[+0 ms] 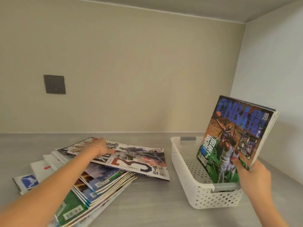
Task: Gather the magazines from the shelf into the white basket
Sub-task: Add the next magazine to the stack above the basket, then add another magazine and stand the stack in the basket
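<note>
A white perforated basket [183, 169] with grey handles stands on the shelf at the right. My right hand [253, 179] grips the lower corner of an upright basketball magazine [232, 136], whose bottom edge is down inside the basket. To the left lies a fanned pile of several magazines [101, 182]. My left hand [103, 147] rests on the far end of the top magazine [141, 158], thumb on its cover; whether the fingers curl under its edge is hidden.
The grey shelf surface [155, 203] runs between pile and basket. A beige back wall carries a dark socket plate [55, 84]. A white side wall [270, 79] closes the shelf at the right, close behind the basket.
</note>
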